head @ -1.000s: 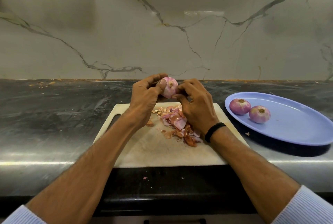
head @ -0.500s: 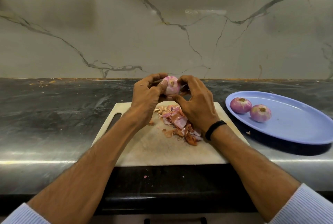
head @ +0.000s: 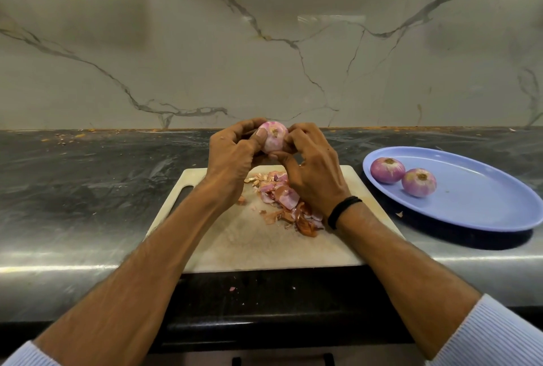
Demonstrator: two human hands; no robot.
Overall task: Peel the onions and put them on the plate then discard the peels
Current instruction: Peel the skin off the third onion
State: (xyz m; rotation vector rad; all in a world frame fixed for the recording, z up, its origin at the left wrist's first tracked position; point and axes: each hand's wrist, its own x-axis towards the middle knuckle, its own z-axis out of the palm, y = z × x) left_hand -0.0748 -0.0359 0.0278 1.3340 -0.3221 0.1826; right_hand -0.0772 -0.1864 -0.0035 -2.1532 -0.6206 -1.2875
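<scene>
Hands meet above the board's (head: 235, 248) far edge: left hand (head: 232, 156) and right hand (head: 311, 171) both curl round one onion (head: 274, 137). Peels (head: 286, 201) lie heaped mid-board, partly hidden by the right hand. Right of the board, a blue plate (head: 484, 189) holds two peeled onions (head: 387, 170) side by side. The bench (head: 88, 189) carries both.

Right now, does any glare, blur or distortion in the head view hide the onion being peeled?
No. Head view: the onion, gripped by left hand and right hand, is sharp and evenly lit; glare streaks only the front edge of the countertop and a patch of wall; wide-angle stretch warps the plate at the right edge.
</scene>
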